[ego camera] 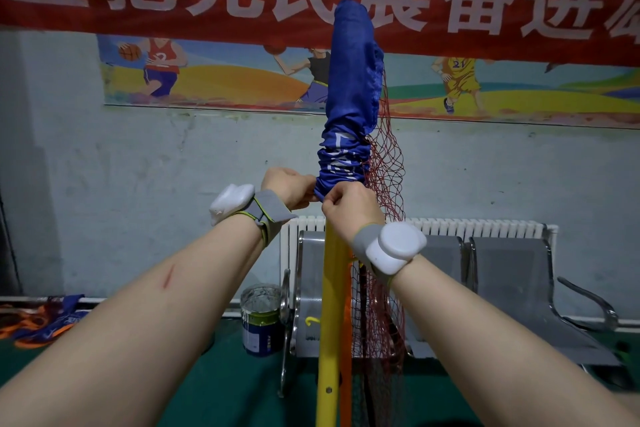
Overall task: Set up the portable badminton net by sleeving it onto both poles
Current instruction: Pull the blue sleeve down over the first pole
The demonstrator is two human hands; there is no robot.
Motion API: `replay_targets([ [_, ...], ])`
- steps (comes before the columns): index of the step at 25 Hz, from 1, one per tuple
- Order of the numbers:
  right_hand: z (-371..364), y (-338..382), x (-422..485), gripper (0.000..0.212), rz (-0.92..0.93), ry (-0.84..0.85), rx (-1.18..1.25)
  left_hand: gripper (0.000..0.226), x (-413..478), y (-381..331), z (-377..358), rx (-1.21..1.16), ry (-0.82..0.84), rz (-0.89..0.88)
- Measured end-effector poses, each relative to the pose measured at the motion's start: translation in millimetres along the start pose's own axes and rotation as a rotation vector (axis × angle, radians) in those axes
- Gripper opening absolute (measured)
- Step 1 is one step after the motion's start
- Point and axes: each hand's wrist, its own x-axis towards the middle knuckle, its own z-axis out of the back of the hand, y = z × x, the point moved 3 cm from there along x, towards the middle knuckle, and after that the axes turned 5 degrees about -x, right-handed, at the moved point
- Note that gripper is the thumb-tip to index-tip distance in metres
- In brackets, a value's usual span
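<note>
Two hands (287, 187) (349, 206), one sleeve (348, 97), one pole (329, 305)

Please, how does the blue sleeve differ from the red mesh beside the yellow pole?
The blue sleeve is solid cloth; the red mesh is open cord. The blue sleeve wraps the top of the yellow pole, bunched in folds low down; the red mesh hangs loose at the pole's right. The left hand and right hand grip the blue sleeve's lower edge; I cannot tell whether they hold the red mesh. Both belong to one net.
</note>
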Motion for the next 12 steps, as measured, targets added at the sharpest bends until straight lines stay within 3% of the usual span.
replay_targets([
  [5,-0.3,-0.3,1.1,0.016,-0.01,0.003,-0.008,0.021,-0.9,2.9,0.0,-0.138,0.038,0.129],
  [12,2.9,0.5,0.3,0.015,-0.008,0.012,-0.001,0.026,-6.6,3.4,-3.2,-0.202,0.113,0.173],
])
